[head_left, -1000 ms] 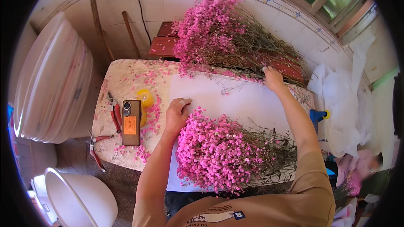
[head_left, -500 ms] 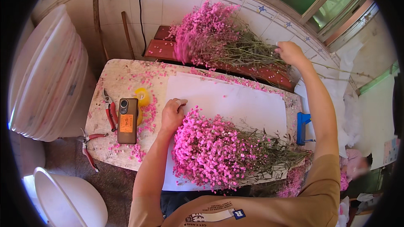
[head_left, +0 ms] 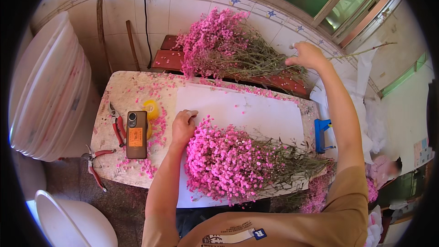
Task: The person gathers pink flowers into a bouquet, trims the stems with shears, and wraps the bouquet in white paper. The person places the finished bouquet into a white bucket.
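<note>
The far bunch (head_left: 224, 50) of pink flowers is lying on a red bench (head_left: 171, 57) beyond the table (head_left: 116, 96). The right hand (head_left: 307, 56) is closing its fingers on its stems. The left hand (head_left: 184, 126), fingers curled, is pressing white paper (head_left: 256, 112) beside the near bunch (head_left: 228, 164).

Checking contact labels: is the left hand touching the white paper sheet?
Touching. Head view: left hand rests flat on the white paper sheet, no gap visible.

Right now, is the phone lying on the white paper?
No, the phone lies on the bare table, left of the white paper.
</note>
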`<state>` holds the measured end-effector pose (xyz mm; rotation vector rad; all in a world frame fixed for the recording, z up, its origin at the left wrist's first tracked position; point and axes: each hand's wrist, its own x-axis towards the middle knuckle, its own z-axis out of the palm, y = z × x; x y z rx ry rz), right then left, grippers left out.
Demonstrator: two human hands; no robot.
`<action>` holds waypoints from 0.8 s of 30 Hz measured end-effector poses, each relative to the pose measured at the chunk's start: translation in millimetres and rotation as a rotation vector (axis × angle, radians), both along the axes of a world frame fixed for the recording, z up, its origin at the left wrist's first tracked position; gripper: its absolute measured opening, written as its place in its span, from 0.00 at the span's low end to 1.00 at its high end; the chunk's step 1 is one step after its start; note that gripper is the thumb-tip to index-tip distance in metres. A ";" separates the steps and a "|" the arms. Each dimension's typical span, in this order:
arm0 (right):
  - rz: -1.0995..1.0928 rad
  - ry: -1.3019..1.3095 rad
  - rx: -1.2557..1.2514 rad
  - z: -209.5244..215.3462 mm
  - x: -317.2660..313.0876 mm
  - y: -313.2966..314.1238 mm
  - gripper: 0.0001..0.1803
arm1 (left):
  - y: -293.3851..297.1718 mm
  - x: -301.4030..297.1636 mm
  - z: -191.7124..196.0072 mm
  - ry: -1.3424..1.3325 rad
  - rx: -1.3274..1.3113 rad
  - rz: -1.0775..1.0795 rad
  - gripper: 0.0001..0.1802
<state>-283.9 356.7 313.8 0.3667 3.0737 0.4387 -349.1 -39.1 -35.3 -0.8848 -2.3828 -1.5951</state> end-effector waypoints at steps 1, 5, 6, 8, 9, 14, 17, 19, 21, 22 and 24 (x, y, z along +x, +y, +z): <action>0.046 0.014 -0.049 -0.6 3.3 -3.3 0.33 | -0.8 0.5 0.7 0.000 -0.010 -0.004 0.15; 0.100 -0.155 -0.361 19.4 9.5 -18.0 0.30 | -3.2 0.9 3.1 -0.002 -0.024 0.000 0.14; 0.114 -0.122 -0.310 21.9 10.7 -25.0 0.28 | -3.8 0.3 3.6 -0.010 -0.016 0.003 0.15; 0.123 -0.148 -0.247 14.8 12.9 -29.0 0.25 | -2.3 2.5 1.8 -0.033 -0.002 -0.003 0.15; 0.126 -0.204 -0.234 4.2 11.3 -27.1 0.23 | -0.9 1.7 0.1 -0.026 0.012 -0.003 0.15; 0.024 -0.390 -0.310 -89.5 33.1 0.3 0.19 | -1.2 -0.3 -0.8 -0.036 0.023 -0.016 0.14; -0.196 -0.485 -0.582 -144.7 56.0 29.9 0.18 | 1.0 0.0 0.2 -0.037 0.029 -0.019 0.14; -0.490 -0.294 -1.002 -169.6 62.4 48.0 0.20 | -0.5 -0.7 -0.5 -0.020 0.016 -0.015 0.14; -0.611 0.014 -1.041 -187.7 57.3 65.8 0.22 | -0.4 -1.9 -2.2 0.011 -0.005 -0.003 0.14; -0.467 0.043 -0.741 -197.6 51.2 66.5 0.25 | -3.6 -1.1 -2.4 -0.018 -0.005 -0.002 0.14; -0.086 0.116 -0.511 -223.0 58.8 81.8 0.22 | -0.5 0.1 2.3 -0.068 0.016 -0.014 0.15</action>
